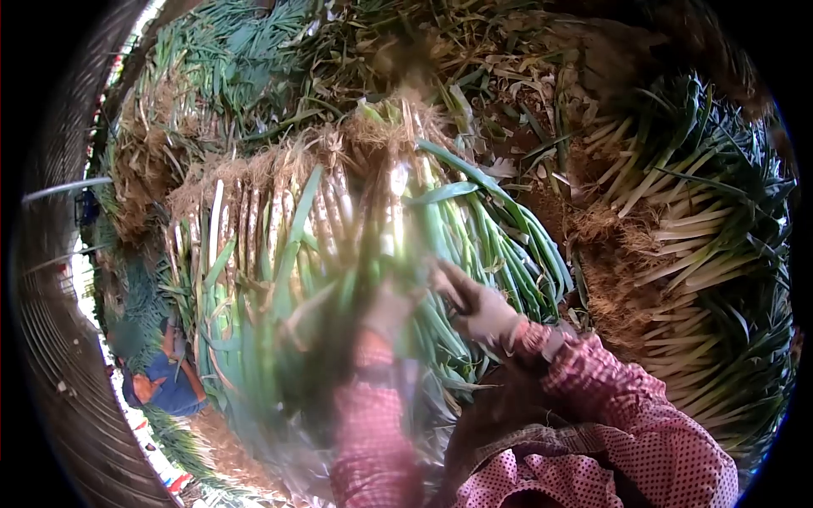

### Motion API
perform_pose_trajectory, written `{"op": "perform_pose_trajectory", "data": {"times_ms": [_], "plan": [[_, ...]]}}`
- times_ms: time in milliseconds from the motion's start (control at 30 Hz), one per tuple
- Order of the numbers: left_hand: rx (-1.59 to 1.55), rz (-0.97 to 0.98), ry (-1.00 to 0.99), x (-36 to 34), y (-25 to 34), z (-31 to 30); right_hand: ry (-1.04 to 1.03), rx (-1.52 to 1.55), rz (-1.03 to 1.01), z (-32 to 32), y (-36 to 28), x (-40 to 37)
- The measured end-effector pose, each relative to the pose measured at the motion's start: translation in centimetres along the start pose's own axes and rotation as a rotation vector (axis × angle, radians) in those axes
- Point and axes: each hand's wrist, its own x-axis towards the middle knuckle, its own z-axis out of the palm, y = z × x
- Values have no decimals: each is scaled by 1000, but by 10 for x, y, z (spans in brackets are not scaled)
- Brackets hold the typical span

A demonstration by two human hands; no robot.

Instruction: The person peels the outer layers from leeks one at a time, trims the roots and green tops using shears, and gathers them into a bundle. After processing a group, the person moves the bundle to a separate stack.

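My left hand (389, 309) is in the lower middle, over the green leaves of a wide pile of long onions (279, 220). Motion and a smear hide its fingers. To its right, my right hand (478, 309) has its fingers curled together beside the green stalks; whatever they hold, if anything, cannot be made out. It looks pale, as if gloved. The pile's roots point toward the top and its leaves toward me. Loose green leaves (508, 203) bend down its right side.
Another long row of onions (686, 254) lies at the right, roots inward. More bunches (169, 93) lie at the upper left. Dry leaf scraps (525, 85) cover soil at the top. At the lower left is another person (169, 377), beside a curved ribbed wall (59, 322).
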Motion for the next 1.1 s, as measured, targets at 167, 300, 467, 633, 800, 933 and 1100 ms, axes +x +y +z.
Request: {"op": "perform_pose_trajectory", "data": {"times_ms": [167,300,467,633,800,933,1100], "plan": [[-255,127,-36,49,-130,15,69,75,1,-16,-15,49],[-156,265,-64,41,-129,6,10,33,-191,2,16,4],[-409,137,-118,23,-90,-1,1,36,78,-18,-40,31],[-617,37,-188,18,-81,-9,142,62,-63,-30,-31,114],[-737,-142,-285,6,-59,-2,37,247,-232,-17,3,82],[280,245,134,-11,-32,27,138,236,-451,-7,48,134],[653,-322,463,-19,21,-49,33,86,-56,-4,-1,78]]}}
